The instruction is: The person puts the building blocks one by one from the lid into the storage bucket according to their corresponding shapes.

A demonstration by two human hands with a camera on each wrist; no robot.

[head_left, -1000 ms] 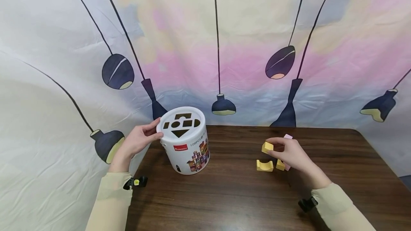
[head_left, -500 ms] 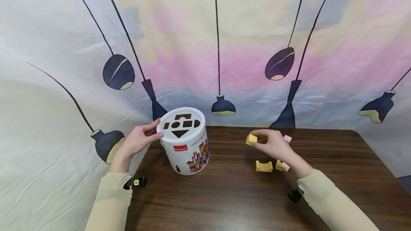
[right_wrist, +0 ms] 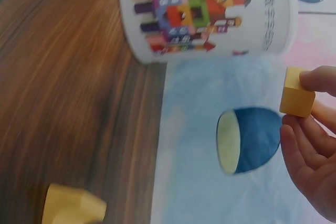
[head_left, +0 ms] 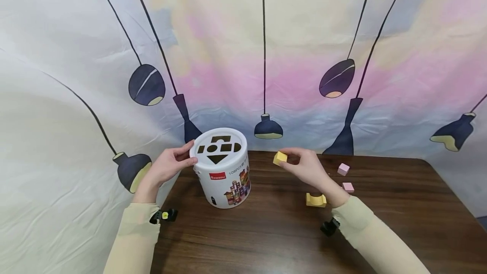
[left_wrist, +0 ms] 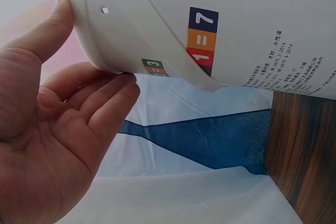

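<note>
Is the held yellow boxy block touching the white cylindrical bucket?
No, a clear gap shows between the yellow boxy block and the white cylindrical bucket in the head view.

One bucket (head_left: 224,187), two yellow blocks (head_left: 280,158), two pink blocks (head_left: 343,169).

Lamp-printed cloth (head_left: 296,54) behind wooden table (head_left: 266,236)
</note>
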